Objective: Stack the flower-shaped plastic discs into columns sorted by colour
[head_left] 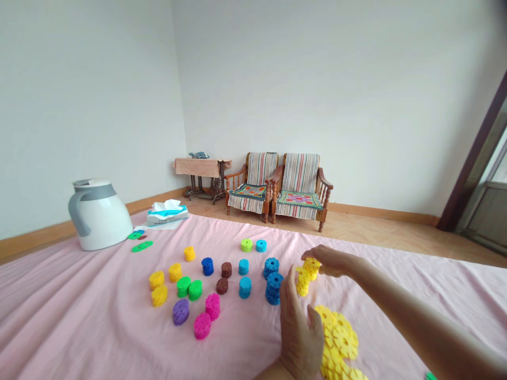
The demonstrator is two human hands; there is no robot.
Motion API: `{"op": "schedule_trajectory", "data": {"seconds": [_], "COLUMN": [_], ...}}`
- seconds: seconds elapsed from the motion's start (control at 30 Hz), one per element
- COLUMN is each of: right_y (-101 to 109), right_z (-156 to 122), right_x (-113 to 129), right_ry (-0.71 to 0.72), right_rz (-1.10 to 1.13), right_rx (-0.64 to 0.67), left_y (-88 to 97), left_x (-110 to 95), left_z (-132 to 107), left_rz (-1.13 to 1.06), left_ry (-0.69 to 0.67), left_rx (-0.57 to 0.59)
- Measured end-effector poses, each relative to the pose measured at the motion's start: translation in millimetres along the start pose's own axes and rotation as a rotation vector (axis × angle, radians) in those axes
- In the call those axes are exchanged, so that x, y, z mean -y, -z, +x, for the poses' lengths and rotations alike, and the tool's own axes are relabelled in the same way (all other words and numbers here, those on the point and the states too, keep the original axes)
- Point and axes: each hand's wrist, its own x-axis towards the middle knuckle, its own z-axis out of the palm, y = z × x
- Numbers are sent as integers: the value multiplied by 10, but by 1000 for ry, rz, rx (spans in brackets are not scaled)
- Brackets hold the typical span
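Observation:
Two short stacks of yellow flower-shaped plastic discs stand together on the pink cloth [245, 353]. My right hand [332, 262] reaches in from the right, its fingers curled around the back of the farther yellow stack [312, 268]. My left hand [300, 327] is upright at the left side of the nearer yellow stack [302, 282], fingers stretched and thumb apart; whether the fingertips touch it is unclear. A loose heap of yellow flower discs [343, 340] lies right of my left hand, partly hidden by it. Two larger blue disc stacks [273, 285] stand just left of it.
Further left are small stacks: yellow [159, 295], green [195, 290], purple [181, 311], pink [203, 325], brown [222, 286] and light blue [245, 287]. A white kettle [105, 216] and a tissue box [168, 214] stand at the back left. Two wooden chairs [299, 198] are beyond the cloth.

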Motion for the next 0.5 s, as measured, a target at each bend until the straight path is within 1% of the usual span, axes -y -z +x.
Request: {"op": "schedule_trajectory", "data": {"seconds": [0.23,0.37,0.43,0.5], "right_y": [-8,11,4,-49], "right_z": [35,9,-33,-84], "right_x": [5,2,-37,-110], "right_ry": [-6,-43,-74,-125], "right_rz": [-13,18,77,151], "right_rx": [-1,4,-37,-161], "left_y": [-5,10,21,31], "left_x": [16,-1,-21,-45], "left_z": [1,13,19,25], "left_rz": [-8,3,5,10], "left_ry": [-9,-13,-16,-38], "left_rx": [-12,-15,-18,-4]}}
